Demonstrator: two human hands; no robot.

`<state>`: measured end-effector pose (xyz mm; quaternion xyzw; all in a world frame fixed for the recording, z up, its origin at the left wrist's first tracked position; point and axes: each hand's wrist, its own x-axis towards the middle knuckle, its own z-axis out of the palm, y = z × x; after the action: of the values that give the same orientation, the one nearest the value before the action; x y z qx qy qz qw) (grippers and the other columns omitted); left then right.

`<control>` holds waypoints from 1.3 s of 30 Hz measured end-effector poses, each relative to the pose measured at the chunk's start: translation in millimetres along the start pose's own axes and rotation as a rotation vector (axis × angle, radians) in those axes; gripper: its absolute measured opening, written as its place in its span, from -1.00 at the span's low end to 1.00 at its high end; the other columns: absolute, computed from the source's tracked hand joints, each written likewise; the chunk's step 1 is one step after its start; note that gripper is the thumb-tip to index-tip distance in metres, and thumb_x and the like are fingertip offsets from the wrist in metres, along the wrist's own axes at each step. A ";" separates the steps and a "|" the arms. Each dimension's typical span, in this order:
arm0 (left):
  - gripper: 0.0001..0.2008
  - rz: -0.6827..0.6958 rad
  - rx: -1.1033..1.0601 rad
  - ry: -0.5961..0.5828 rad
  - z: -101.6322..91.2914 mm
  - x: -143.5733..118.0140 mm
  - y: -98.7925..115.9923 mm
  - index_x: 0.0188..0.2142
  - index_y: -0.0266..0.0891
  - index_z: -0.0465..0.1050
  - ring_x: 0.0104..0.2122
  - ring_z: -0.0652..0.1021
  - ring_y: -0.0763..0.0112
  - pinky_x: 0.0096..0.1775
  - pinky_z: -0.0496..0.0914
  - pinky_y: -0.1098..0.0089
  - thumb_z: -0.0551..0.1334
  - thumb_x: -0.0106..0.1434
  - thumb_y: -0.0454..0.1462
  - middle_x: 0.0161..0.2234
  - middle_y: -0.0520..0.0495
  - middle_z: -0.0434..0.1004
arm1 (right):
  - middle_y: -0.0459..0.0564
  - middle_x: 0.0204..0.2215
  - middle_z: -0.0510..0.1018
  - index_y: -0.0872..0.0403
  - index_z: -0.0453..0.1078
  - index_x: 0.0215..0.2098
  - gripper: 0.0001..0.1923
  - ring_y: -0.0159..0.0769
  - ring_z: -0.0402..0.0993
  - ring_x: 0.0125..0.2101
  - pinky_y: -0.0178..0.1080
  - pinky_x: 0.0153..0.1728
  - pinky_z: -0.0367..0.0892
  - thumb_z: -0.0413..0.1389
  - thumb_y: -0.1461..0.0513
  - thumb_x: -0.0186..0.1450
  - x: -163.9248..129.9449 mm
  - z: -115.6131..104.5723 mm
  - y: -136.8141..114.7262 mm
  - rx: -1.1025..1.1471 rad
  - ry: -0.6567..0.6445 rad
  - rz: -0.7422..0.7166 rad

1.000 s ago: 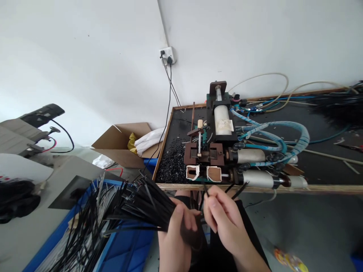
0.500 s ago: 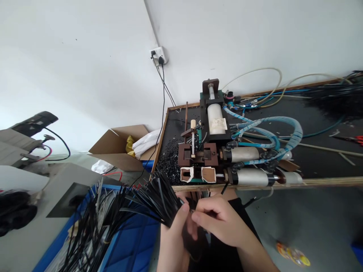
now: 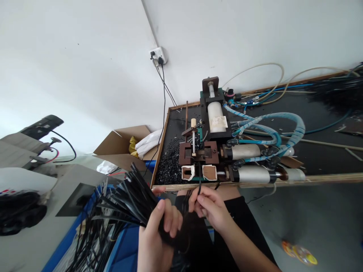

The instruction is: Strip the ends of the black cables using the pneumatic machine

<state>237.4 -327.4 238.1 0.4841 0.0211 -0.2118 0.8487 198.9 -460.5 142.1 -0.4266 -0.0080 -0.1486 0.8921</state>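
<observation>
My left hand [image 3: 161, 226] is wrapped round a thick bundle of black cables [image 3: 133, 196], whose ends fan out up and to the left. Between the thumb and fingers of my right hand [image 3: 208, 206] is a single black cable [image 3: 200, 187]. It points up from the bench's front edge into the gap between two white-edged clamp pads [image 3: 209, 172] of a pneumatic machine [image 3: 198, 153]. The cable's upper tip is hard to make out among the dark jaws. Below my hands, the lower ends of the bundle blur into dark clothing.
Small black cut pieces [image 3: 170, 166] cover the bench's left corner. Metal air cylinders [image 3: 252, 175] and blue hoses [image 3: 295, 121] extend right. At lower left, a blue crate [image 3: 124, 245] holds more cables. A cardboard box [image 3: 113, 147] stands behind it, and a wrapped packet [image 3: 299, 252] lies on the floor.
My left hand and the bundle have moved left and down, away from my right hand. My right hand has drawn one cable apart and brought it up between the clamp pads.
</observation>
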 end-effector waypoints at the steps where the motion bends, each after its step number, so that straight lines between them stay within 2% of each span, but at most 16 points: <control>1: -0.82 0.008 -0.005 -0.015 -1.1 -1.6 2.4 -0.09 -0.17 0.53 -0.67 0.19 0.54 -0.54 0.28 0.45 0.40 0.35 -0.23 -0.66 0.22 0.19 | -0.05 -0.50 0.60 0.07 0.47 -0.28 -0.62 -0.40 0.19 -0.63 -0.31 -0.56 0.05 0.22 -0.08 0.42 1.0 3.1 5.6 0.051 0.022 0.012; 4: -0.89 0.024 -0.002 -0.063 -4.4 -6.8 4.9 -0.13 -0.14 0.50 -0.67 0.21 0.55 -0.52 0.29 0.44 0.37 0.37 -0.25 -0.66 0.21 0.22 | -0.06 -0.51 0.58 0.05 0.40 -0.30 -0.60 -0.44 0.13 -0.64 -0.33 -0.58 -0.05 0.25 -0.09 0.40 3.4 12.2 13.2 0.187 0.068 0.056; 8: -0.88 0.041 0.025 -0.129 -5.6 -12.2 -1.3 -0.17 -0.12 0.49 -0.71 0.27 0.53 -0.56 0.28 0.44 0.39 0.35 -0.24 -0.68 0.20 0.28 | -0.16 -0.59 0.45 0.02 0.33 -0.35 -0.57 -0.44 0.02 -0.64 -0.33 -0.58 -0.14 0.34 -0.09 0.33 6.4 18.1 13.7 0.316 0.082 0.106; 12: -0.87 0.017 0.022 -0.132 0.8 -18.7 -7.4 -0.23 -0.14 0.49 -0.72 0.30 0.53 -0.54 0.31 0.41 0.42 0.32 -0.25 -0.68 0.19 0.30 | -0.25 -0.67 0.28 0.02 0.32 -0.38 -0.58 -0.43 -0.07 -0.64 -0.30 -0.54 -0.08 0.37 -0.06 0.29 9.1 18.7 13.8 0.392 0.059 0.139; 15: -0.86 -0.001 0.017 -0.124 5.8 -24.4 -10.1 -0.22 -0.15 0.50 -0.71 0.31 0.53 -0.52 0.32 0.40 0.43 0.31 -0.25 -0.67 0.18 0.32 | -0.27 -0.70 0.23 0.01 0.33 -0.40 -0.60 -0.43 -0.08 -0.64 -0.30 -0.51 -0.02 0.36 -0.03 0.29 10.1 18.0 12.7 0.431 0.030 0.163; 20: -0.83 0.005 0.018 -0.199 6.0 -28.1 -16.8 -0.24 -0.13 0.50 -0.70 0.33 0.52 -0.52 0.33 0.41 0.46 0.30 -0.21 -0.68 0.18 0.31 | -0.29 -0.71 0.24 0.01 0.32 -0.40 -0.60 -0.44 -0.13 -0.66 -0.31 -0.52 -0.01 0.38 -0.02 0.27 11.5 14.2 10.4 0.476 0.000 0.176; 25: -0.91 0.019 0.030 -0.286 4.7 -24.4 -21.6 -0.22 -0.10 0.52 -0.70 0.32 0.53 -0.50 0.36 0.42 0.40 0.36 -0.22 -0.68 0.18 0.31 | -0.27 -0.70 0.29 0.05 0.39 -0.36 -0.67 -0.48 -0.13 -0.69 -0.32 -0.54 -0.05 0.35 0.03 0.32 14.0 9.8 8.0 0.480 -0.013 0.178; 31: -0.94 0.028 0.024 -0.303 2.5 -22.5 -24.1 -0.20 -0.11 0.52 -0.69 0.32 0.52 -0.49 0.37 0.43 0.37 0.38 -0.24 -0.67 0.17 0.28 | -0.23 -0.70 0.35 0.10 0.49 -0.34 -0.72 -0.50 -0.07 -0.70 -0.32 -0.58 -0.15 0.34 0.07 0.34 15.6 5.8 8.3 0.465 -0.027 0.187; 39: -0.98 0.065 0.026 -0.375 -1.9 -19.1 -29.5 -0.15 -0.10 0.50 -0.66 0.29 0.54 -0.47 0.37 0.47 0.29 0.44 -0.24 -0.65 0.19 0.24 | -0.22 -0.70 0.38 0.11 0.53 -0.31 -0.75 -0.49 -0.07 -0.71 -0.30 -0.58 -0.17 0.33 0.09 0.35 17.7 3.9 11.8 0.448 -0.007 0.188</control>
<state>209.1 -332.4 217.7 0.4476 -0.1557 -0.2712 0.8378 219.5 -455.1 138.2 -0.2176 -0.0043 -0.0580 0.9743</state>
